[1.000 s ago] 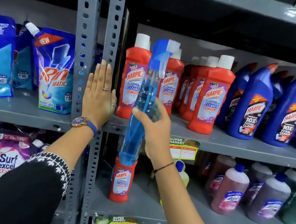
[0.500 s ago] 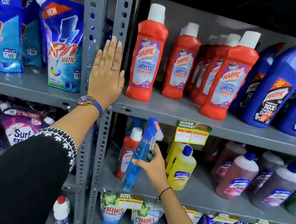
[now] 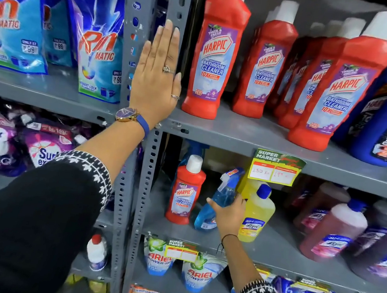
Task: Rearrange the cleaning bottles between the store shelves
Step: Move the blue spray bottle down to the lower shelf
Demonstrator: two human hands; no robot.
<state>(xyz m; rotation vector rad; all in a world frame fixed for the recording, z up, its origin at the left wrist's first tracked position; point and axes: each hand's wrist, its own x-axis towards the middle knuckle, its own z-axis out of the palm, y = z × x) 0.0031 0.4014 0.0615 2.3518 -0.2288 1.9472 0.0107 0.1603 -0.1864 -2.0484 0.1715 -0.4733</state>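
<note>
Red bottles (image 3: 215, 58) read "Harpic"; pouches (image 3: 98, 42) seemingly "Rin Matic".

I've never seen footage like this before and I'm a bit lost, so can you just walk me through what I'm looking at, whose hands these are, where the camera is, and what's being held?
There is no machine here: these are a person's own two hands, filmed by a wide-angle camera worn on their head and looking down and forward, which is why the shelves bend at the edges. The left hand rests flat and open against the grey shelf upright. The right hand reaches into the shelf below and grips a blue spray bottle, which leans between a red Harpic bottle and a yellow bottle. On the upper shelf stands a row of red Harpic bottles, with dark blue ones further right. Detergent pouches fill the shelves on the left.
</note>
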